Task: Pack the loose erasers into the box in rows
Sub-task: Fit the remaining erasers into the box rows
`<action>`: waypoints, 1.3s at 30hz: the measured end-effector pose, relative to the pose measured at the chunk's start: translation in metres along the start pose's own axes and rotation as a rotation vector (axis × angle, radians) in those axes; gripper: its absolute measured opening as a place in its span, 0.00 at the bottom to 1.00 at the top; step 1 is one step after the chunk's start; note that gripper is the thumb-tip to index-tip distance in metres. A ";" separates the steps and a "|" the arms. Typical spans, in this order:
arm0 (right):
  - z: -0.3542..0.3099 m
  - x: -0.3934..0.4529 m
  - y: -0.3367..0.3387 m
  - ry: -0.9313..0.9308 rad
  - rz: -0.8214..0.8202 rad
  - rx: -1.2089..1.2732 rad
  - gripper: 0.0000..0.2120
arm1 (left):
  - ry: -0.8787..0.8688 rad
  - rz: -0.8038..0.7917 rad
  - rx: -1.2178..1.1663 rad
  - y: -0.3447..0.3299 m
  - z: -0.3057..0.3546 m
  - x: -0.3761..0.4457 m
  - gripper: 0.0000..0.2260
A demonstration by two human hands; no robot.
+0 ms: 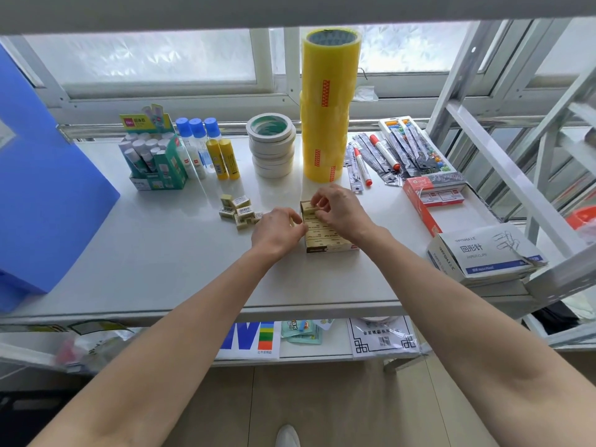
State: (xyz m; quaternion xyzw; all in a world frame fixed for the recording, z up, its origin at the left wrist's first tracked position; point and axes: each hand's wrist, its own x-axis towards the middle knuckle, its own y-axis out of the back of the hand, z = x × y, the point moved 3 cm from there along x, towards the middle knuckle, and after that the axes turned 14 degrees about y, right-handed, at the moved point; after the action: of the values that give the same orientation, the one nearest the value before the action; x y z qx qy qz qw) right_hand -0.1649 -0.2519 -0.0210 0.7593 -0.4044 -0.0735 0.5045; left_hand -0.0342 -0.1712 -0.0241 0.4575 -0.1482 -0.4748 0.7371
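— Both hands at the box (pixel 327 235)?
— Yes. Left hand (pixel 278 232) curls against its near-left wall, likely steadying it; right hand (pixel 338 208) pinches an eraser (pixel 312 206) into the far row.
— And the loose erasers (pixel 238 209)?
— Heaped on the tabletop (pixel 167 246), just left of the left hand.

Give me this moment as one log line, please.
step: packing erasers | right hand: pinching eraser at box far end | left hand: steadying box side | loose erasers: left of box
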 end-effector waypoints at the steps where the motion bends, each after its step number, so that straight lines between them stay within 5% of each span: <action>1: -0.001 0.000 -0.001 -0.007 0.015 -0.012 0.06 | 0.000 0.001 0.001 0.000 0.000 0.000 0.13; 16: 0.003 -0.002 -0.001 -0.144 0.038 0.151 0.10 | -0.006 -0.035 -0.015 0.003 -0.001 -0.002 0.13; 21: 0.009 -0.009 0.017 -0.262 0.230 0.256 0.08 | 0.052 -0.062 -0.280 0.008 -0.008 -0.004 0.11; 25: -0.005 -0.016 0.031 -0.241 0.211 0.422 0.07 | 0.288 -0.544 -1.023 0.012 -0.011 -0.015 0.14; 28: -0.025 -0.020 0.036 -0.172 0.102 0.583 0.09 | 0.302 -0.871 -1.305 0.012 -0.010 -0.024 0.16; 31: -0.039 -0.025 0.035 -0.121 -0.005 0.641 0.11 | 0.260 -1.002 -1.316 0.012 -0.006 -0.030 0.12; 39: -0.043 -0.038 0.034 -0.067 -0.105 0.760 0.09 | 0.174 -1.038 -1.110 0.010 0.000 -0.037 0.10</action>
State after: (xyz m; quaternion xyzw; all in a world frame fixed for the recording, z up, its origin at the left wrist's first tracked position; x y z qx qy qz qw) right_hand -0.1864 -0.2013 0.0166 0.9090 -0.3797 0.0309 0.1691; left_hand -0.0473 -0.1395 -0.0078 0.0667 0.4044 -0.7274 0.5503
